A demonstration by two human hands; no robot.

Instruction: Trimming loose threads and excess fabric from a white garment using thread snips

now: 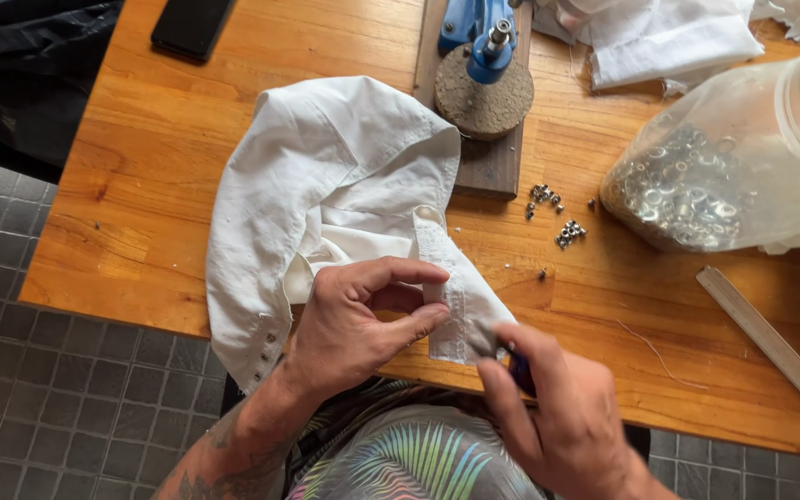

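A white fabric garment piece [326, 176] lies over the near edge of the wooden table [159, 167]. My left hand [358, 324] pinches a folded strip of this white fabric between thumb and fingers. My right hand [557, 417] grips the strip's lower end together with a small dark blue tool [518, 370], mostly hidden by the fingers. Small metal snaps show along the fabric's lower left hem.
A blue hand press [483, 37] on a wooden base with a round cork pad stands behind the fabric. Loose metal eyelets [553, 213] lie beside a clear bag of eyelets [696, 185]. A ruler [770, 343], a dark phone [192, 26] and more white cloth [668, 37] are on the table.
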